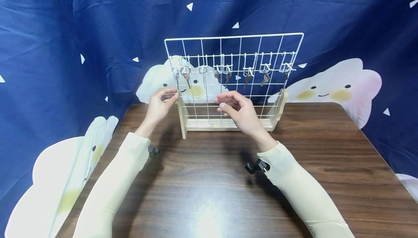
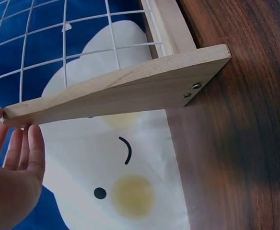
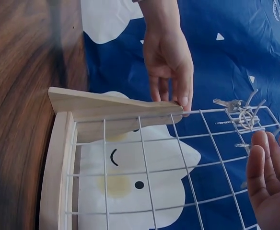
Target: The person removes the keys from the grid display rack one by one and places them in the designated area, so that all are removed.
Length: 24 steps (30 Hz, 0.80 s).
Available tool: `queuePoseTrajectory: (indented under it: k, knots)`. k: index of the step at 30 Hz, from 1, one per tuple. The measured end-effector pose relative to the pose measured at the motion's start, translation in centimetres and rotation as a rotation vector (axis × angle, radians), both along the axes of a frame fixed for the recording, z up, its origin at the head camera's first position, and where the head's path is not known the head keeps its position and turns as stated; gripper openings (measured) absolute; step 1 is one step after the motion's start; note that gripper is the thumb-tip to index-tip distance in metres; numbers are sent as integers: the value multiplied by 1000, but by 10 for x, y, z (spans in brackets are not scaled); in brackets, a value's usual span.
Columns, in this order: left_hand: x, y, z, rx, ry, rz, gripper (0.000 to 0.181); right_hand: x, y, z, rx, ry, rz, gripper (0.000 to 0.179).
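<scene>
A white wire grid rack (image 1: 209, 114) with wooden side supports stands on the table. My left hand (image 1: 158, 108) pinches the upper tip of the left wooden support (image 2: 116, 93), thumb on one side and fingers on the other. In front of the grid's middle is my right hand (image 1: 244, 114), its fingers loosely bent and nothing visible between them. Several keys on rings hang from hooks across the upper grid, among them a brownish key (image 1: 187, 79) at the left and a brass-coloured key (image 1: 265, 79) toward the right. In the right wrist view, the right fingertips appear close to hanging keys (image 3: 233, 105).
The rack stands near the back edge of a dark wooden table (image 1: 196, 180). Behind it hangs a blue cloth (image 1: 130, 20) printed with smiling clouds and white triangles. A wooden crossbar (image 1: 212, 125) joins the two supports at the bottom.
</scene>
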<state>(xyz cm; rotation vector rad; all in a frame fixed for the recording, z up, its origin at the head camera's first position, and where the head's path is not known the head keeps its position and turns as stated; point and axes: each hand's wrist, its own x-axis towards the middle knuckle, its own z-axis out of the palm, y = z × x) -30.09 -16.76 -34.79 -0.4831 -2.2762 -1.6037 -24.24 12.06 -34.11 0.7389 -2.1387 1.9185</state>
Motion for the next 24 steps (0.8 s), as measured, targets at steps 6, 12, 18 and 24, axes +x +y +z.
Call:
queuePoseTrajectory:
  k: [6,12,18,24]
  knots:
    - [1,-1,1,-14,-21,9,30,-3,-8,0,14,-6,8,26]
    - [2,-1,2,-28,-51,23,31,-7,-18,2,1,27,9,25]
    - [1,0,2,-20,-58,15,31,-11,-30,4,-15,16,17,25]
    - [1,1,1,-27,-46,15,32,-18,-40,2,-30,4,25,25]
